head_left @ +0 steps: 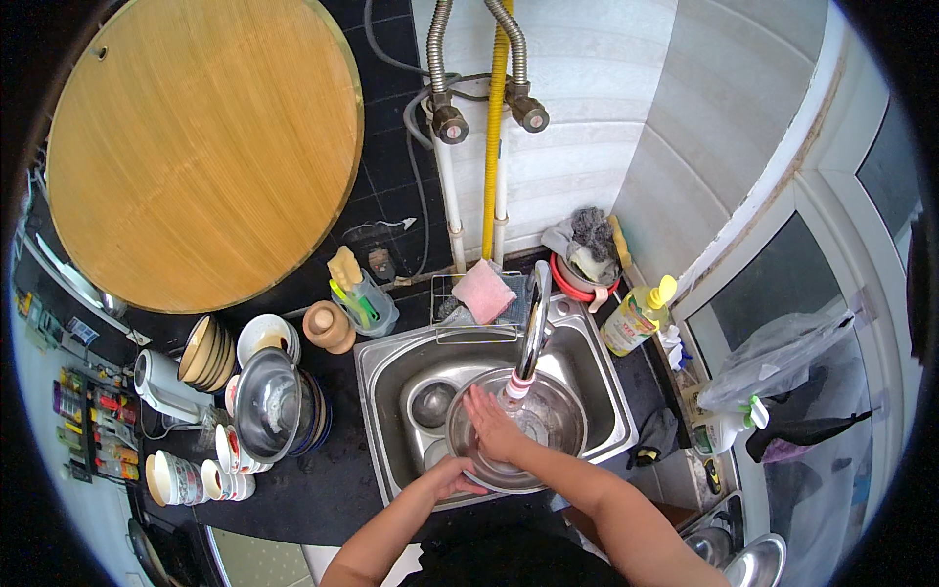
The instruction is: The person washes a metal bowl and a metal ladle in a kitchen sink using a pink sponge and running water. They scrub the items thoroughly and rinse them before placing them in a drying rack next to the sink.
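Note:
A round stainless steel bowl [564,423] sits in the right part of the metal sink [370,391]. My left hand [452,477] grips its near-left rim. Inside the bowl, my right hand [495,430] lies with fingers stretched out against the left inner wall. The faucet [534,328] hangs its spout, tipped with a pink-and-white nozzle [516,386], over the bowl just right of my right fingers. Whether water is running is hard to make out.
Left of the sink stand stacked bowls [205,354], a steel basin [268,406] and a wooden mortar-like pot [329,328]. Behind it, a wire rack [446,293] holds a pink cloth [484,291]. A yellow-capped bottle [633,318] and a red basin [569,285] stand right.

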A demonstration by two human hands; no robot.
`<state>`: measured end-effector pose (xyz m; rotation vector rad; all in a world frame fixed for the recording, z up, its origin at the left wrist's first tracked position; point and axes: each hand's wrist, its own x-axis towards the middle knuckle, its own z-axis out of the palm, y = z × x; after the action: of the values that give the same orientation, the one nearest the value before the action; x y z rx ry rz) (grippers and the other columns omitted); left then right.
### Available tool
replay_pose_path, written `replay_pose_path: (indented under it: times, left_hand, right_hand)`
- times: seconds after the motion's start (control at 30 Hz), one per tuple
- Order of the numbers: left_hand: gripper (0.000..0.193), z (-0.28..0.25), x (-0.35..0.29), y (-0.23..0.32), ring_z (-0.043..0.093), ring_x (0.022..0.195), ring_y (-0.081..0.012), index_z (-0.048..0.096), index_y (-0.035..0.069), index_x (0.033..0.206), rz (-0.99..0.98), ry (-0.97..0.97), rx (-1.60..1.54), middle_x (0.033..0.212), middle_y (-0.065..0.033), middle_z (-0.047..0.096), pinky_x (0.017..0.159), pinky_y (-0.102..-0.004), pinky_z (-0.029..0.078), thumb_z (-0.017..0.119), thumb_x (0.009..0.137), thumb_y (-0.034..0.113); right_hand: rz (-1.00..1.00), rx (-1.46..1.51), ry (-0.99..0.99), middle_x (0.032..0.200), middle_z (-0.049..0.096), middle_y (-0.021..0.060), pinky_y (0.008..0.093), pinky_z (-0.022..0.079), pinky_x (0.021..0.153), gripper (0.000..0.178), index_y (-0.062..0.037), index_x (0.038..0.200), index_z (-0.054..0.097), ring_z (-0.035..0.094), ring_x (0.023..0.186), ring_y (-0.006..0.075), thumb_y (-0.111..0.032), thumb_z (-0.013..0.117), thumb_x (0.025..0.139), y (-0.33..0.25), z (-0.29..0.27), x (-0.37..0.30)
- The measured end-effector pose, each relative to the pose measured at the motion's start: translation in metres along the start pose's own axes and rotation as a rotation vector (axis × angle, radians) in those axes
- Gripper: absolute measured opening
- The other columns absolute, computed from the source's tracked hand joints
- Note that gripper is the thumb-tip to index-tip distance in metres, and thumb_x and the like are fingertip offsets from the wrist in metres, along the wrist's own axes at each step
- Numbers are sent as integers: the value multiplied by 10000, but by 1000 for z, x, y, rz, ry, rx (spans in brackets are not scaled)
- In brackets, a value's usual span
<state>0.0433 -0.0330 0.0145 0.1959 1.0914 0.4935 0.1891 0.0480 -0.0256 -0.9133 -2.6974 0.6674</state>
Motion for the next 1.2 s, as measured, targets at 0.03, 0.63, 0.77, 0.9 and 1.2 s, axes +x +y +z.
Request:
replay_pose_path:
  times: [0.03, 0.63, 0.77, 0.9, 1.2]
  left_hand:
    - [390, 0, 1, -1, 588, 840, -332, 420, -75, 1081, -2, -2, 6, 990, -188, 542, 725, -449, 527, 429, 696, -14]
    - [363, -13, 38, -10, 586, 870, -285, 469, -48, 1065, -97, -178, 8, 994, -157, 571, 744, -415, 520, 470, 712, 36]
    - [400, -10, 35, -8, 578, 871, -332, 435, -70, 1081, -70, -157, -28, 993, -191, 552, 757, -451, 508, 470, 691, 9]
    - [404, -13, 33, -14, 577, 877, -330, 435, -68, 1086, -50, -179, -42, 985, -195, 553, 765, -455, 504, 466, 690, 6]
    - [409, -20, 32, -15, 579, 870, -339, 422, -90, 1086, 30, -108, -78, 995, -204, 542, 779, -455, 500, 446, 683, -26]
  right_hand:
    - [-55, 1, 18, 1380, 114, 239, 434, 145, 1047, 756, 46, 1324, 108, 153, 1291, 325, -15, 493, 676, -4, -3, -2]
    - [463, -160, -345, 1406, 108, 173, 520, 190, 993, 803, -26, 1350, 100, 177, 1285, 324, -138, 554, 697, -6, -17, -6]
    - [-69, -48, -38, 1405, 133, 155, 477, 200, 1009, 739, -29, 1343, 140, 177, 1285, 327, -86, 512, 706, -3, 6, -19]
    - [187, -148, -297, 1404, 157, 126, 474, 203, 1008, 691, -39, 1335, 177, 190, 1282, 320, -112, 501, 729, 13, -17, -19]
    - [221, -20, -570, 1403, 135, 165, 540, 131, 998, 726, -60, 1349, 154, 144, 1293, 320, -411, 467, 795, 0, 13, -26]
